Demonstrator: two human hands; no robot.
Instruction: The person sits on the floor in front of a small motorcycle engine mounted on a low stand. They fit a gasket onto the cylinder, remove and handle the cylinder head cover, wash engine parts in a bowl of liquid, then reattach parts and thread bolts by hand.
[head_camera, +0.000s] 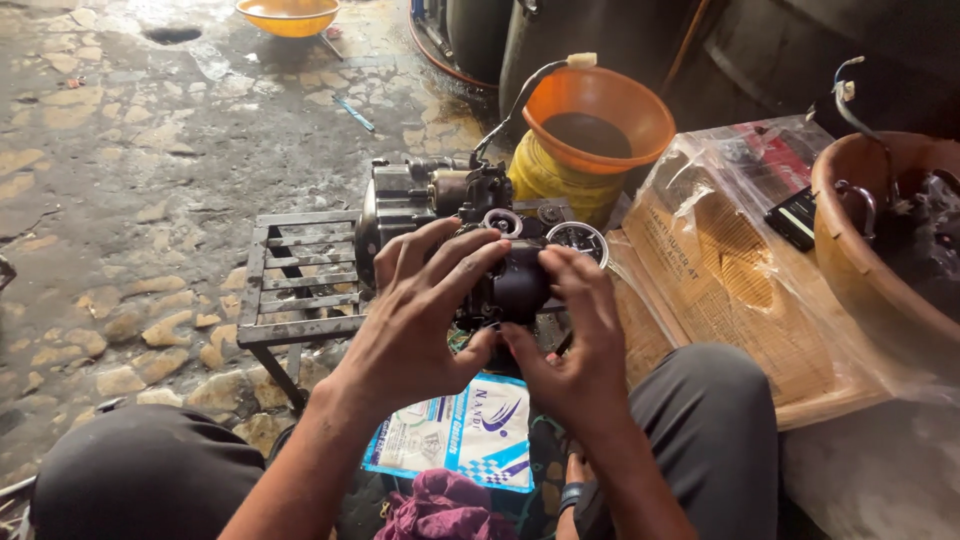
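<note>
Seen from above, a left hand (415, 320) and right hand (575, 340) grip a dark engine part (515, 285), fingers curled closed around it, above a metal stand (295, 275).

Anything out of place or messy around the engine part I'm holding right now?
Both the left hand and right hand hold the dark engine part. Nothing looks broken. The odd bits: a plastic packet and purple rag lie loose underfoot, and the stone floor looks wet and stained.
</note>
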